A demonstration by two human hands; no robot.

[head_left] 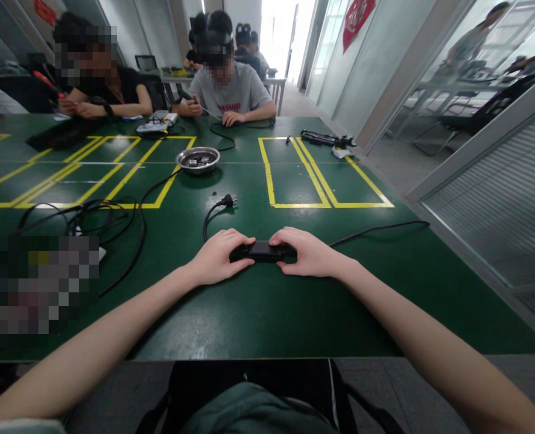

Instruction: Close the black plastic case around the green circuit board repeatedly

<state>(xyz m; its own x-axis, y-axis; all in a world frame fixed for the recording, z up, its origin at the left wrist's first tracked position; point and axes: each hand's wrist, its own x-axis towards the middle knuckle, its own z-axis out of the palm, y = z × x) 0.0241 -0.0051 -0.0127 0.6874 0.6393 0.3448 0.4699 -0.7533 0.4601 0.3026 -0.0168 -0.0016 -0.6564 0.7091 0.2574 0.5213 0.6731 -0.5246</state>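
A black power adapter [263, 251] lies low over the green table, held level between my two hands. My left hand [222, 256] grips its left end, thumb and fingers closed around it. Around the right end, my right hand [307, 253] is closed the same way. From the left side a black cord curves up to a two-pin plug [227, 201] lying on the table. A thin black cable [376, 228] runs off to the right from behind my right hand. My fingers hide both ends of the adapter.
A metal bowl [198, 160] with small metal parts stands ahead. Coiled black cables [99, 217] lie at left beside a blurred-out object [41, 286]. Yellow tape [271, 175] marks the green table [258, 325]. A folded black tripod-like item [324, 138] lies far right. Two people work opposite.
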